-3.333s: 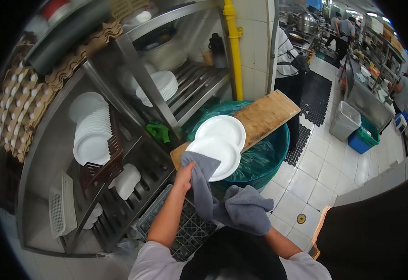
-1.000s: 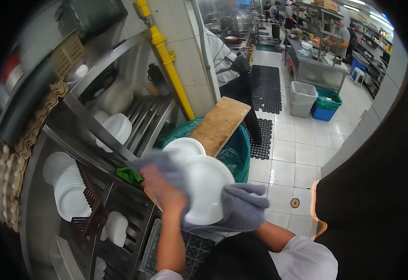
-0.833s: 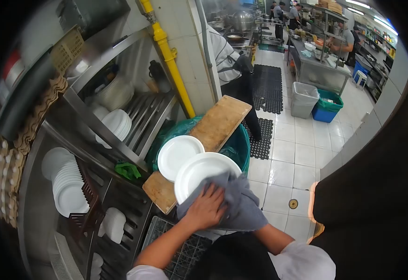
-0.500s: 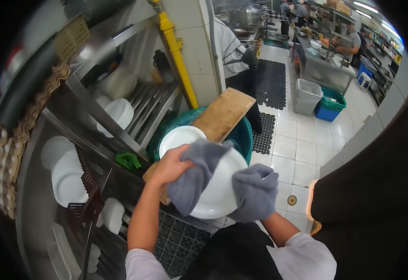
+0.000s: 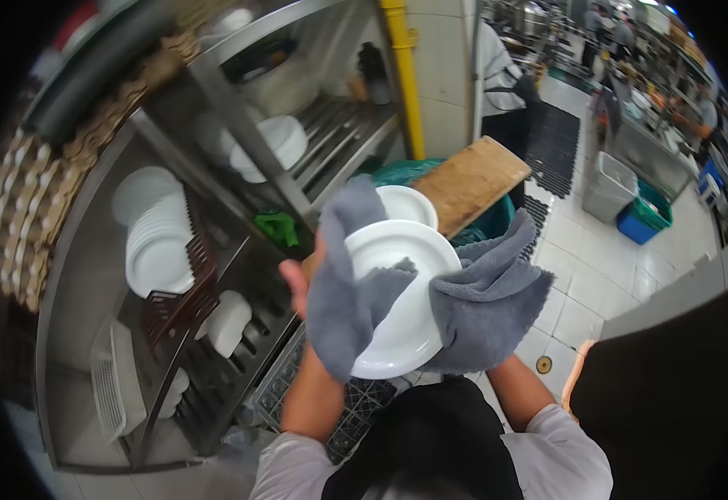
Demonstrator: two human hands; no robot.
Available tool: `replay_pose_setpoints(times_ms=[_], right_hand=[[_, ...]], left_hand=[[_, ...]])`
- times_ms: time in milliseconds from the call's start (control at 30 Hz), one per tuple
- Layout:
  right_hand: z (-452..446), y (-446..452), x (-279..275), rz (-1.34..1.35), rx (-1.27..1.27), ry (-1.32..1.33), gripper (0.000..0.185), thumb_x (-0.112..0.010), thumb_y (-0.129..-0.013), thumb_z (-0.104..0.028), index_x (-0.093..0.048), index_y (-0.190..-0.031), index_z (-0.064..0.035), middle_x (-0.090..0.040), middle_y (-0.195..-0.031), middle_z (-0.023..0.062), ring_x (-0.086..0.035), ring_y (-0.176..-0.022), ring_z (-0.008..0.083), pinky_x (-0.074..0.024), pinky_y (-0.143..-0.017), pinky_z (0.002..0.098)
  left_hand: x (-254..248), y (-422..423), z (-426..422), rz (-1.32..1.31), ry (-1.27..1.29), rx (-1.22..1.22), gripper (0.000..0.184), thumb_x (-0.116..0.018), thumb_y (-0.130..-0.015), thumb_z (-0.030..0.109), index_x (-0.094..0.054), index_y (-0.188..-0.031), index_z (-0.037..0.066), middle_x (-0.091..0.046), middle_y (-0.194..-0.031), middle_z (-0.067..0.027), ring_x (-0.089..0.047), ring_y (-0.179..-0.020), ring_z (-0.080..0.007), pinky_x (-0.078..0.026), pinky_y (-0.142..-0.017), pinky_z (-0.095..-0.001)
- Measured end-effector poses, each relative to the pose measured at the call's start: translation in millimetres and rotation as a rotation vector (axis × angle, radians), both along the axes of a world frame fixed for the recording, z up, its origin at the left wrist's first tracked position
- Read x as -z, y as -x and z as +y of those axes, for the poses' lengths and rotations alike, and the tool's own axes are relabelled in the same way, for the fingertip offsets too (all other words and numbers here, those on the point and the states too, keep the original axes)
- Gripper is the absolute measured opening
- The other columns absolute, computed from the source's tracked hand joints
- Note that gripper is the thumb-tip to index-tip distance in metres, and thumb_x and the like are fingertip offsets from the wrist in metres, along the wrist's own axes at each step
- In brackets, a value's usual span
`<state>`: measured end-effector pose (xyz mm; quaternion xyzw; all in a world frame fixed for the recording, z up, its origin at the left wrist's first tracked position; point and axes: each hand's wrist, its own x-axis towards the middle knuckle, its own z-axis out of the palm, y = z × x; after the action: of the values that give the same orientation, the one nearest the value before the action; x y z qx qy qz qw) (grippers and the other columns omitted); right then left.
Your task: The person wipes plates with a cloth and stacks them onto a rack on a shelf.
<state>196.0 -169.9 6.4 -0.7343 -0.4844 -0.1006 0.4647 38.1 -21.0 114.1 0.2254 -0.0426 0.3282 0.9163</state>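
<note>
A white plate [image 5: 418, 312] is held up between my hands, with a grey cloth [image 5: 335, 292] over both its sides. My left hand [image 5: 301, 279] is at the plate's left edge, mostly behind the cloth; its thumb sticks out to the left. My right hand is hidden under the cloth at the plate's right edge. Behind the held plate, another white plate [image 5: 410, 202] lies on a wooden board [image 5: 476, 179]. The board rests across a bin lined with a green bag [image 5: 405, 172].
A brown rack [image 5: 201, 279] of upright white plates stands on the left metal shelf. More plates [image 5: 276, 146] sit on the upper shelf. A yellow pipe [image 5: 404, 83] runs up the wall. A person in white [image 5: 501, 71] stands beyond the board. Grey [image 5: 611, 190] and blue [image 5: 643, 221] bins stand right.
The view has turned left, so the scene sits further right. My left hand has moved from the plate's face to its left edge, and the cloth now covers that side.
</note>
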Motion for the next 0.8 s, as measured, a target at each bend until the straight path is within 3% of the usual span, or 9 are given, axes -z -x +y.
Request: replay_pose_setpoints(times_ms=[167,200,300,333,400,500,567,667,800], right_hand=[[21,10,7,-0.024,0.183,0.639,0.042,-0.073,-0.077,-0.001,-0.065,-0.118,0.0009,-0.067,-0.109,0.0175,-0.066,-0.101,0.0253,-0.0533,-0.087,0.0298],[7,11,9,-0.082,0.133,0.157,0.03,-0.067,-0.08,0.008,-0.067,-0.109,0.0032,-0.068,-0.106,0.0173,-0.067,-0.097,0.0248,-0.0536,-0.084,0.0276],[-3,10,-3,0.369,-0.09,-0.412,0.016,-0.067,-0.079,0.01,-0.067,-0.093,0.0035,-0.068,-0.097,0.0163,-0.068,-0.089,0.0257,-0.0533,-0.084,0.0295],[0,23,-24,0.323,-0.046,-0.432,0.008,-0.069,-0.079,0.003,-0.066,-0.086,0.0041,-0.068,-0.09,0.0129,-0.066,-0.081,0.0248,-0.0527,-0.078,0.0305],[-5,50,-88,-0.016,-0.044,-0.278,0.013,-0.071,-0.079,-0.003,-0.067,-0.088,0.0043,-0.069,-0.09,0.0134,-0.066,-0.079,0.025,-0.0517,-0.073,0.0306],[1,35,-34,-0.304,-0.182,0.47,0.017,-0.068,-0.083,-0.016,-0.067,-0.081,0.0001,-0.067,-0.083,0.0137,-0.063,-0.073,0.0255,-0.0464,-0.061,0.0322],[11,57,30,-1.067,0.463,0.826,0.014,-0.06,-0.08,-0.009,-0.057,-0.066,-0.0081,-0.051,-0.06,0.0081,-0.057,-0.059,0.0235,-0.041,-0.05,0.0374],[-12,55,-38,-0.45,-0.231,0.392,0.008,-0.062,-0.081,-0.012,-0.059,-0.078,-0.0048,-0.056,-0.072,0.012,-0.06,-0.067,0.0261,-0.0441,-0.057,0.0377],[-14,56,-53,-0.417,-0.224,0.22,0.019,-0.065,-0.083,-0.016,-0.063,-0.094,-0.0004,-0.064,-0.088,0.0172,-0.064,-0.079,0.0295,-0.0482,-0.067,0.0382]], left_hand=[[124,20,2,0.253,0.045,-0.055,0.051,-0.062,-0.101,0.03,-0.053,-0.141,-0.001,-0.065,-0.129,-0.0143,-0.064,-0.116,-0.0286,-0.049,-0.103,-0.0416],[137,27,4,0.347,0.01,-0.035,0.051,-0.062,-0.101,0.03,-0.053,-0.141,-0.001,-0.065,-0.129,-0.0146,-0.064,-0.115,-0.0287,-0.05,-0.103,-0.0419],[158,49,18,0.836,-1.3,-0.332,0.05,-0.062,-0.101,0.028,-0.052,-0.14,-0.002,-0.065,-0.128,-0.0153,-0.065,-0.114,-0.0292,-0.051,-0.101,-0.043],[154,44,22,0.835,-1.298,-0.332,0.05,-0.062,-0.101,0.028,-0.052,-0.14,-0.002,-0.065,-0.128,-0.0153,-0.065,-0.114,-0.0292,-0.051,-0.101,-0.043],[141,26,38,0.927,-0.126,-0.104,0.043,-0.061,-0.1,0.019,-0.054,-0.137,-0.002,-0.065,-0.127,-0.017,-0.067,-0.111,-0.0288,-0.056,-0.095,-0.044],[182,18,81,0.918,-0.052,-0.117,0.046,-0.061,-0.1,0.014,-0.049,-0.142,0.0,-0.066,-0.125,-0.0171,-0.07,-0.106,-0.0294,-0.06,-0.091,-0.0426],[186,5,96,0.946,-0.084,-0.14,0.043,-0.057,-0.101,0.014,-0.05,-0.141,0.0,-0.066,-0.126,-0.0164,-0.069,-0.108,-0.029,-0.059,-0.094,-0.0439],[209,-17,122,0.97,-0.163,-0.271,0.049,-0.049,-0.107,0.032,-0.052,-0.139,-0.005,-0.062,-0.134,-0.0195,-0.062,-0.121,-0.031,-0.053,-0.099,-0.0433],[210,-47,147,1.487,-0.715,-0.634,0.073,-0.034,-0.106,0.056,-0.051,-0.139,-0.007,-0.061,-0.132,-0.0297,-0.057,-0.127,-0.0404,-0.044,-0.104,-0.0457]])
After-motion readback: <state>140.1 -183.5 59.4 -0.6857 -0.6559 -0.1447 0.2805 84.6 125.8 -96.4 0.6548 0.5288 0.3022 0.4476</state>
